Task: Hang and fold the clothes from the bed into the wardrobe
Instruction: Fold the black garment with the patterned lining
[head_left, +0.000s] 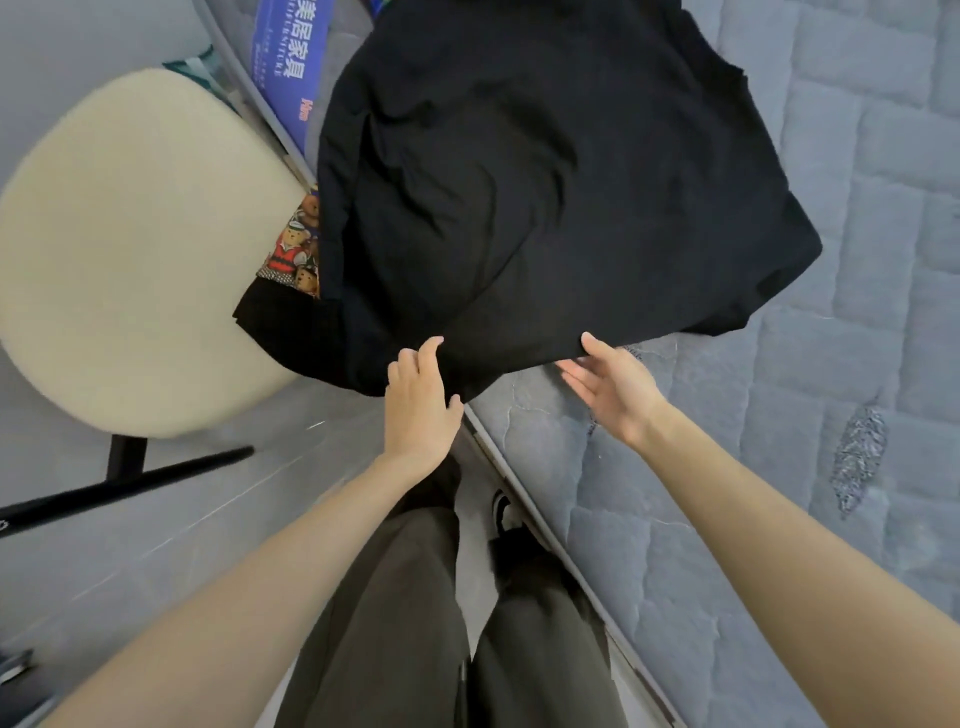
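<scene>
A large black garment (519, 182) lies spread over the corner of the grey quilted bed (779, 467), and its left part hangs past the bed's edge. My left hand (421, 400) grips the near hem, with the fingers curled over the cloth. My right hand (613, 384) holds the same hem further right, thumb on top and fingers underneath. A piece with a teddy-bear print (296, 244) shows beneath the black garment's left side, along with a dark ribbed piece (275, 317).
A cream round stool (130, 249) on a black base stands to the left of the bed. A blue label (288, 57) with white lettering runs along the mattress side. My legs in dark trousers (415, 623) stand on the grey floor close to the bed's corner.
</scene>
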